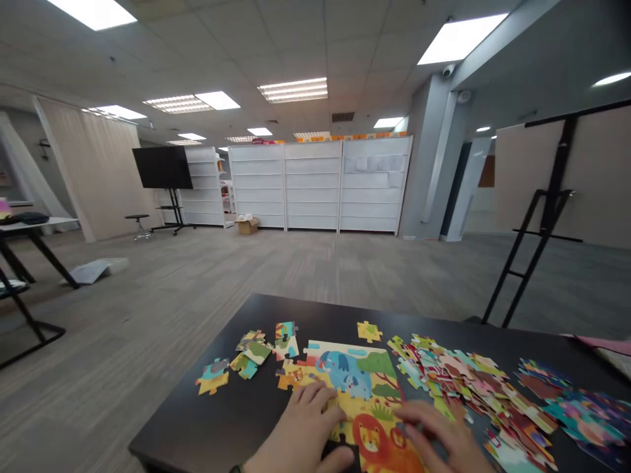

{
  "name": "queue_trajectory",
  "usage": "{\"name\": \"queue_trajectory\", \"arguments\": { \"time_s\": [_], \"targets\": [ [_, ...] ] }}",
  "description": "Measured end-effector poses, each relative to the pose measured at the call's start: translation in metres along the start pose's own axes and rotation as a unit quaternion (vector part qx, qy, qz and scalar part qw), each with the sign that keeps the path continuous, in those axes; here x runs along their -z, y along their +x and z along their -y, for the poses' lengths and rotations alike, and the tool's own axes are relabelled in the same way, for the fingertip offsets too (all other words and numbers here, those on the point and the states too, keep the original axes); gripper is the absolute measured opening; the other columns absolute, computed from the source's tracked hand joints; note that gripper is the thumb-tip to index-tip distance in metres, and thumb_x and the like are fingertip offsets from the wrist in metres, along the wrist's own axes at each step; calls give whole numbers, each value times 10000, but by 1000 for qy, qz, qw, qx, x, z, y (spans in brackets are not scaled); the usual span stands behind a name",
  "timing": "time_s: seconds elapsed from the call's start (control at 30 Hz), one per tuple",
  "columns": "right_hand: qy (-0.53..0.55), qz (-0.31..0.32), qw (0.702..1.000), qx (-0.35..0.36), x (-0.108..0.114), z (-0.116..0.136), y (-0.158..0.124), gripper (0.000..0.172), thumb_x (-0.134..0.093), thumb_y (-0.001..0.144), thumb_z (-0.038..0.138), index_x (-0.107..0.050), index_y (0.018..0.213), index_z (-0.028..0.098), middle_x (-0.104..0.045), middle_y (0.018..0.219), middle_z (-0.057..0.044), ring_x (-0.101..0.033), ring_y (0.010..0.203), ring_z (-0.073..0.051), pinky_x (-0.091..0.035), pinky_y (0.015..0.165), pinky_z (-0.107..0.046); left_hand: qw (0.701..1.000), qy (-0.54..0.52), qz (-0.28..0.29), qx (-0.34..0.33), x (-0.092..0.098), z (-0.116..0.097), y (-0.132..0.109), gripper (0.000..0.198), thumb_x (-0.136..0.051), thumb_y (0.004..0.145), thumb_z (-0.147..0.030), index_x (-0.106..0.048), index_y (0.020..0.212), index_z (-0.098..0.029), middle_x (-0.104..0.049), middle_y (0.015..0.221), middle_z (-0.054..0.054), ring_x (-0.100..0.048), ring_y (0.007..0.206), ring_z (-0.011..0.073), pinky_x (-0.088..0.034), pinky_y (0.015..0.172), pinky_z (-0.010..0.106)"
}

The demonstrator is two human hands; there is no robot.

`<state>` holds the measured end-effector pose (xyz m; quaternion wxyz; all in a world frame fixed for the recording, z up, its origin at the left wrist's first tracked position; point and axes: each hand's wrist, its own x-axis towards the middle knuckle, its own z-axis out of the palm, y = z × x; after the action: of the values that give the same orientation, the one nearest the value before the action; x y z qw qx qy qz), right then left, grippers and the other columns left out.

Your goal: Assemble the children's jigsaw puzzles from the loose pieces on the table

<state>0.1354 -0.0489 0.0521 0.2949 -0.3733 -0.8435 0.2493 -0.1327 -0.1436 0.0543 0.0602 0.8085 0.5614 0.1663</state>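
A partly joined jigsaw puzzle point(367, 380) lies on the black table, showing blue elephants, a tree and orange lions. My left hand point(308, 430) rests over its left side with fingers stretched out flat, holding nothing. At the right edge, beside the lions, my right hand point(441, 433) has its forefinger and thumb bent close together. Whatever sits between those fingertips is hidden or too small to name. One loose yellow puzzle piece point(369, 332) lies beyond the top edge. Left of the puzzle are several loose or joined pieces point(254, 353).
A large heap of mixed puzzle pieces point(468, 381) spreads right of the puzzle. Darker blue and purple pieces point(596, 420) lie farther right. The black table point(217, 420) ends at the left and far edges. Beyond stand white shelves point(313, 187), a screen on a stand point(162, 167) and a black easel-like stand point(547, 203).
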Motion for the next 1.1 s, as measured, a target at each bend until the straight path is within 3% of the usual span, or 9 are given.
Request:
{"name": "queue_trajectory", "arguments": {
  "time_s": [0.1,0.2,0.37,0.47,0.6,0.73,0.83,0.97,1.1],
  "targets": [
    [-105,45,992,-56,16,-9,82,336,-461,970,321,-728,1153,230,-726,1226,-95,-640,1200,-293,-479,1069,-425,998,60,-21,6,-38,21,-10,465,-586,953,-637,-587,1329,-363,-556,1482,62,-496,1350,388,-466,1032,519],
    [-136,79,984,-86,17,-21,157,283,-653,918,277,-701,1171,161,-679,1265,-131,-601,1227,-316,-452,1086,-462,992,91,-84,10,-74,34,-17,337,-512,1047,-443,-549,1381,-425,-560,1488,19,-546,1331,317,-488,1032,446],
    [-123,122,977,-124,-1,-23,205,330,-648,976,386,-626,1238,186,-648,1261,-59,-668,1058,-243,-580,887,-440,991,83,-108,-9,-82,39,-15,391,-563,1015,-446,-523,1404,-459,-568,1479,-3,-593,1283,323,-525,990,439],
    [-71,106,987,-98,-9,-7,194,263,-620,982,310,-617,1206,171,-678,1141,-61,-673,954,-202,-578,837,-388,994,68,-80,-34,-65,32,-13,423,-537,1026,-424,-487,1446,-424,-548,1498,27,-572,1309,329,-517,1000,448],
    [16,112,993,-46,-15,26,138,251,-515,946,198,-586,1186,224,-684,1006,-9,-645,806,-153,-546,709,-268,996,-32,-86,21,-35,13,-22,577,-643,914,-403,-483,1456,-289,-393,1603,110,-425,1423,376,-409,1117,558],
    [83,196,977,-11,-19,65,60,375,-596,809,134,-581,1162,260,-656,859,51,-613,722,-139,-486,638,-226,941,-228,-210,137,-8,0,-39,354,-464,897,-184,-590,1226,-226,-550,1447,123,-509,1350,278,-433,1112,466],
    [30,232,972,-3,-27,83,21,332,-640,759,104,-637,1046,272,-687,947,28,-652,861,-178,-515,758,-264,944,-271,-161,94,0,-8,-44,406,-592,806,-200,-594,1210,-248,-596,1372,88,-552,1273,276,-443,1090,422],
    [-9,108,994,30,-34,74,5,208,-602,867,162,-638,1049,257,-633,1296,-64,-587,1239,-249,-459,1060,-377,977,-196,-51,69,-4,-16,-39,536,-756,723,-234,-608,1233,-307,-662,1241,27,-584,1135,286,-468,986,416],
    [-6,-11,1000,23,-27,43,-12,186,-438,1015,293,-614,974,248,-680,1162,-83,-659,1118,-219,-523,957,-327,988,-130,-26,78,-5,-18,-36,336,-759,797,-319,-668,1121,-333,-665,1128,13,-578,1075,289,-451,914,415]
  ]
}}
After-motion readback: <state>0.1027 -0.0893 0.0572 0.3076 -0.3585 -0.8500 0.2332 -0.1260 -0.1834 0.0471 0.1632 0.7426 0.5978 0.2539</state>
